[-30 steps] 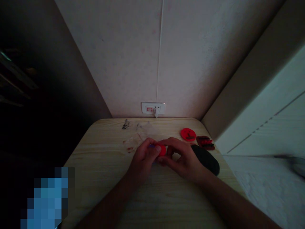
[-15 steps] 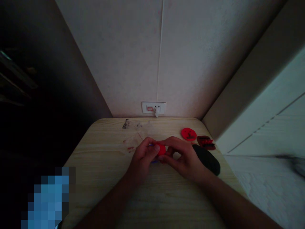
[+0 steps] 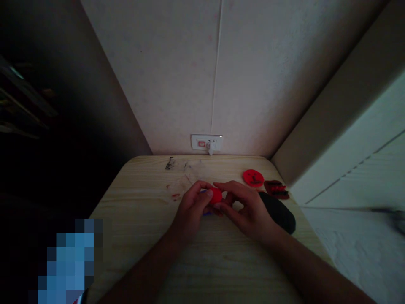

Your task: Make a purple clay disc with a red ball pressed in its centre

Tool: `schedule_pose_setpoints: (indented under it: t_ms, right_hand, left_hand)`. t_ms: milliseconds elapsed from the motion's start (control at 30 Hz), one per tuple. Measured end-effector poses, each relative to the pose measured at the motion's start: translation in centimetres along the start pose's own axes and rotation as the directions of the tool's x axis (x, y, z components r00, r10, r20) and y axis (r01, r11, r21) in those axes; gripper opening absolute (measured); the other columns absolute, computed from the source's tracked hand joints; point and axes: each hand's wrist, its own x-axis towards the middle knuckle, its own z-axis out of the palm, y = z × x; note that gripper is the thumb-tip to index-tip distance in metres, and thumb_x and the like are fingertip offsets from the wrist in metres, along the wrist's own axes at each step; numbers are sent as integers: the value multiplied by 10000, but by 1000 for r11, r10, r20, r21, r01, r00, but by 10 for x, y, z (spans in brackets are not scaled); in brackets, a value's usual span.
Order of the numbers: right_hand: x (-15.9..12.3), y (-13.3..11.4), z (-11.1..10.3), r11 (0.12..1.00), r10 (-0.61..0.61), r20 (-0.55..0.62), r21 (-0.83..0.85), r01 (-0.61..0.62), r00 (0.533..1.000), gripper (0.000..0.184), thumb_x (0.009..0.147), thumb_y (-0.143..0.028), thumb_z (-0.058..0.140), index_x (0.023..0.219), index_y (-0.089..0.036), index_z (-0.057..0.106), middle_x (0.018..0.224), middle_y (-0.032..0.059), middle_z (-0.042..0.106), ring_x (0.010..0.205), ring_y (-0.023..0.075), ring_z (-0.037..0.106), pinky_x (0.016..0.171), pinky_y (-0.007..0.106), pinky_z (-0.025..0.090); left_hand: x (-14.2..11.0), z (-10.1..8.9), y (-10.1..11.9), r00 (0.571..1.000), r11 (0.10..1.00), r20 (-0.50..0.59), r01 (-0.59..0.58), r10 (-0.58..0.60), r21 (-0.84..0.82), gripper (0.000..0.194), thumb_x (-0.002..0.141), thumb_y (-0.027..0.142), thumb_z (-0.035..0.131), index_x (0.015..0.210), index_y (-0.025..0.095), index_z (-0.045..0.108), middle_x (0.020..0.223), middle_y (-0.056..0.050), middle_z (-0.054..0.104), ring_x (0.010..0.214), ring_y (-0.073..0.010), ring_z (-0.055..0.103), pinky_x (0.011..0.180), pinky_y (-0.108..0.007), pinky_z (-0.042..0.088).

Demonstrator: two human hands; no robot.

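Note:
Between my two hands is a lump of red modelling clay [image 3: 216, 195], rounded in shape. My left hand [image 3: 193, 207] grips it from the left, thumb on top. From the other side, the thumb and bent fingers of my right hand [image 3: 245, 207] pinch its right edge. Something blue [image 3: 207, 213] shows under the hands, mostly hidden, so its kind is unclear. To the right lies a flat red clay disc [image 3: 253, 177] with dark marks like a face. Beside it is a brown clay piece [image 3: 276, 190] with red and dark strips.
A dark oval object [image 3: 279, 213] lies right of my right hand on the wooden table [image 3: 142, 236]. Dark and reddish smears mark the tabletop. At the back, a plug sits in a wall socket [image 3: 206, 143]. A pale cabinet [image 3: 341, 169] stands on the right.
The whole view has shifted slightly. My right fingers have moved a little on the red clay, with the forefinger lifted off its top. My left hand keeps its grip.

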Motion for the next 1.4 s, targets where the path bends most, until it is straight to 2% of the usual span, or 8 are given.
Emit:
schedule_pose_setpoints:
  t_ms: [233,367,500,667,900,1100,1300,1400]
  right_hand:
    - [0,2,-1,1000,2,44,-19,-1,999,367,955,-218,701,1320,-252,684,955,47,706,724,135,628,633,257,550]
    - [0,2,0,999,7,-11,-37,-7,1000,373,940,-209,715,1310,-227,671,923,38,704,691,127,627,598,242,545]
    - [0,2,1,999,4,1,-39,-4,1000,270,941,-224,721,1212,-226,715,903,33,710,688,125,629,613,245,547]
    - [-1,3,2,999,17,-47,-46,-19,999,330,938,-222,722,1266,-219,691,896,32,705,688,126,631,567,226,529]
    - [-1,5,4,999,4,-68,-41,-7,998,360,914,-232,760,1267,-210,693,892,27,700,668,118,626,581,229,538]
    - [0,6,2,998,-22,-60,-59,18,998,303,914,-235,767,1213,-212,729,896,37,714,687,127,624,620,250,542]
    - [-1,5,1,997,-35,-69,-70,30,997,375,930,-192,730,1298,-254,686,895,15,697,657,113,596,607,245,528]
    - [-1,3,0,999,-1,-14,-44,0,1000,351,951,-197,698,1294,-272,693,946,26,700,676,113,601,596,238,523]
  left_hand:
    - [0,0,0,1000,1000,24,-4,5,-10,246,869,387,718,912,185,585,752,-4,702,660,-164,690,628,-291,578]
    - [1,1,-1,1000,1000,8,-9,9,-2,290,852,412,736,936,186,575,752,-2,706,650,-167,693,605,-290,580]
    - [0,0,-2,1000,1000,13,-19,19,4,286,867,415,720,950,189,566,769,-11,723,651,-173,703,599,-286,569]
    - [1,0,-2,1000,1000,4,-18,18,1,303,875,428,718,986,196,558,780,-19,737,661,-183,716,608,-291,568]
    - [1,0,-4,1000,1000,-4,-16,16,-11,332,872,448,729,1002,201,549,846,-36,752,702,-194,732,627,-295,569]
    - [0,-1,-6,1000,1000,14,-13,13,7,315,893,454,706,1008,209,544,824,-21,742,684,-181,718,639,-301,576]
    - [1,0,-3,1000,999,-6,-30,30,24,325,855,447,742,940,194,555,795,-5,695,657,-159,676,604,-307,594]
    - [1,0,-1,999,999,-20,-38,38,12,315,831,427,762,871,188,560,778,7,659,651,-149,648,582,-307,596]
